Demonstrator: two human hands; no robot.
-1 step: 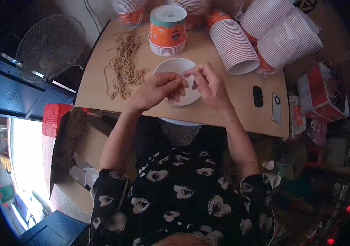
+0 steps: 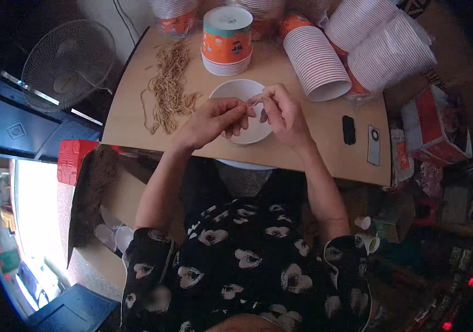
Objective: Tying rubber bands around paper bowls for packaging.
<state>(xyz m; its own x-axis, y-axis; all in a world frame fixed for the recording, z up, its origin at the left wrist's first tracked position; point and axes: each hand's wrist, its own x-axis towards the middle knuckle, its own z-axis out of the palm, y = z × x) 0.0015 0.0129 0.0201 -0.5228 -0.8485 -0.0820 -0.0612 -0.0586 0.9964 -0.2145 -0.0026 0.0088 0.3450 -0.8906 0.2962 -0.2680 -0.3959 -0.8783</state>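
Over a white round bowl at the table's near edge, my left hand and my right hand meet fingertip to fingertip. Both are closed in a pinch. Whatever thin, small thing lies between the fingertips is too fine to name. My hands hide part of the bowl's inside. To the left of the bowl lies a tangled heap of tan, cord-like strands. Behind it stands an upside-down stack of paper buckets, orange and green with white rims.
More nested paper tubs lie on their sides at the back right, some in clear plastic. A black object and a silver phone-like slab rest at the right. A fan stands left; a red-and-white carton sits beyond the right edge.
My fingertips have shifted very slightly against each other, and the bowl sits a touch farther right. Otherwise things look the same.
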